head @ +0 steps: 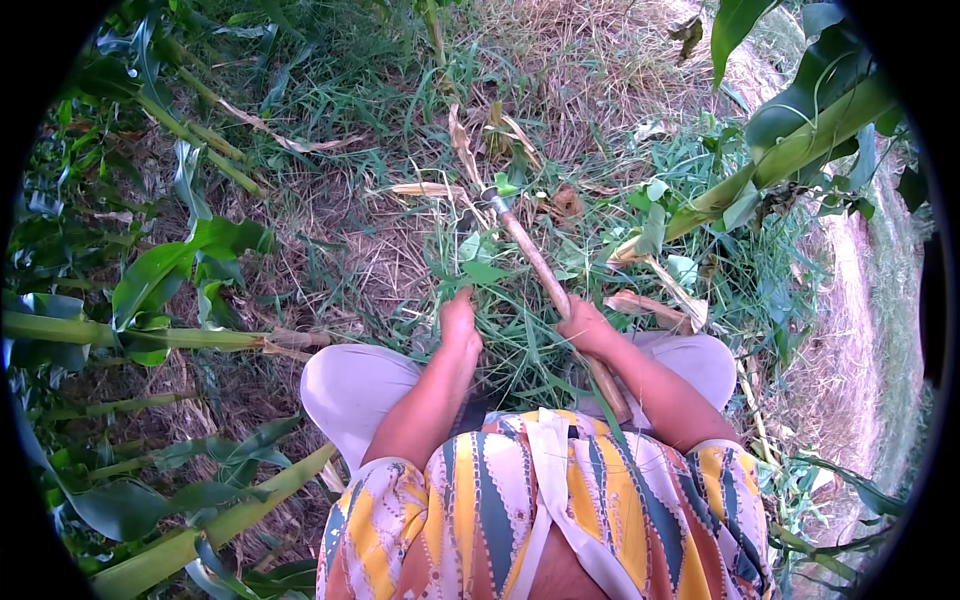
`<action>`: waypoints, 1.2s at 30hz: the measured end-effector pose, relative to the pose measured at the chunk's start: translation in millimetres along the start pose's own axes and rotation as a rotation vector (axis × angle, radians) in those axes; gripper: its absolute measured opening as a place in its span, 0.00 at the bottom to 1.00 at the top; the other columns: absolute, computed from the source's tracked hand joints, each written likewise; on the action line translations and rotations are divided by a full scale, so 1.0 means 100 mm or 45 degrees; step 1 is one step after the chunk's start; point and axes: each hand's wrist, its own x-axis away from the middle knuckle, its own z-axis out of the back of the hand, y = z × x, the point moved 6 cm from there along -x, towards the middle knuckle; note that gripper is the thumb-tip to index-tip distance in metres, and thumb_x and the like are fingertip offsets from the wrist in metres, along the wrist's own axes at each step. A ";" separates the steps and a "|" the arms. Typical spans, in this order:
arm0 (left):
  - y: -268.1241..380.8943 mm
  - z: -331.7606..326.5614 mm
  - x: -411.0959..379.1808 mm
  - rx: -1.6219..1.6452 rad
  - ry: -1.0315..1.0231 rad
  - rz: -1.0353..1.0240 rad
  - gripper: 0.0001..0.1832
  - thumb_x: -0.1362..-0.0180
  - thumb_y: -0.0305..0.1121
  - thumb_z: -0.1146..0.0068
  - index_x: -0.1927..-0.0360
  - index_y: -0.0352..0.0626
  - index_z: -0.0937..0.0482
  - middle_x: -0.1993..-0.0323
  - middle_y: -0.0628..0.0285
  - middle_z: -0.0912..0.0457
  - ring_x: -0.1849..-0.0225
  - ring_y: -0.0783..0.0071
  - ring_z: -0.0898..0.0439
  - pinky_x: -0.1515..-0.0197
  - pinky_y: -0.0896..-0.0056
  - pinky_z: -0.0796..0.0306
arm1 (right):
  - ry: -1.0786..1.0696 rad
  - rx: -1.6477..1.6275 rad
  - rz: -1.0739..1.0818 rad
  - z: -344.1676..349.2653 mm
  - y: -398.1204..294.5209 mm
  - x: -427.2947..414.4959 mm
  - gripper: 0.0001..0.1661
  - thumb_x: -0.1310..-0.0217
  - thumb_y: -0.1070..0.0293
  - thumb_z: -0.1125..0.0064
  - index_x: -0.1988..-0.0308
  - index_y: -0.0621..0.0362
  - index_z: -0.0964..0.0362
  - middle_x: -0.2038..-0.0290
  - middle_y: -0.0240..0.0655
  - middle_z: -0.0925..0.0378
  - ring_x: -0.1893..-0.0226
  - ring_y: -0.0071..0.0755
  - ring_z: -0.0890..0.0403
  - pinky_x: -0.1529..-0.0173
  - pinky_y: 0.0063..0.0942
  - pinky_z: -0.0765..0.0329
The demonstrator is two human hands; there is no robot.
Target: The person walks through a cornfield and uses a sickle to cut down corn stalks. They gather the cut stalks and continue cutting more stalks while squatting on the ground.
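Note:
My right hand is wrapped around the wooden handle of a hand tool. The handle slants from near my lap up to a metal collar at its far end. Leaves and dry stalks hide most of the tool's head, so its shape cannot be made out. My left hand is closed on some green weeds, whose broad leaves stick out past the fingers. Long green grass fills the ground between both hands and my knees.
Maize stalks lean in from the left, and another thick stalk crosses the right side with a vine on it. Dry husks lie by my right knee. Straw-covered soil spreads ahead; a pale dirt strip runs along the right.

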 end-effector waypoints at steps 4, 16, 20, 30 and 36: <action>0.22 -0.06 0.17 0.072 -0.092 -0.093 0.12 0.48 0.32 0.47 0.61 0.39 0.26 0.70 0.60 0.25 0.72 0.71 0.27 0.71 0.68 0.30 | -0.274 -0.228 -0.180 0.05 -0.01 0.44 0.18 0.50 0.74 0.49 0.57 0.69 0.40 0.77 0.42 0.29 0.89 0.30 0.28 0.86 0.29 0.31; 0.65 -0.33 0.59 0.290 -0.244 -0.004 0.08 0.45 0.33 0.49 0.64 0.41 0.25 0.71 0.63 0.23 0.72 0.73 0.25 0.74 0.71 0.29 | -0.175 -0.807 -0.259 0.72 -0.13 1.54 0.35 0.49 0.73 0.44 0.42 0.66 0.47 0.78 0.30 0.33 0.89 0.20 0.34 0.87 0.20 0.35; 1.37 -0.71 1.02 0.422 -0.560 -0.173 0.09 0.43 0.38 0.48 0.65 0.43 0.27 0.70 0.59 0.22 0.71 0.69 0.22 0.71 0.64 0.26 | -0.015 -0.957 -0.126 0.92 -0.33 1.52 0.33 0.50 0.73 0.44 0.44 0.65 0.45 0.78 0.29 0.34 0.88 0.18 0.35 0.87 0.17 0.35; 5.56 -1.33 2.36 -0.271 -1.650 -1.600 0.15 0.38 0.32 0.62 0.57 0.34 0.26 0.57 0.51 0.23 0.56 0.55 0.23 0.49 0.52 0.30 | 0.166 -0.976 0.109 1.26 -0.63 1.36 0.34 0.52 0.74 0.45 0.43 0.64 0.44 0.76 0.30 0.34 0.90 0.18 0.36 0.88 0.16 0.36; 4.78 -1.11 2.05 -0.006 0.031 -1.852 0.35 0.52 0.51 0.37 0.67 0.17 0.27 0.68 0.52 0.22 0.69 0.71 0.24 0.69 0.67 0.28 | 0.148 -1.213 0.127 1.14 -0.46 1.14 0.33 0.52 0.75 0.46 0.43 0.64 0.44 0.80 0.29 0.36 0.90 0.18 0.36 0.89 0.15 0.36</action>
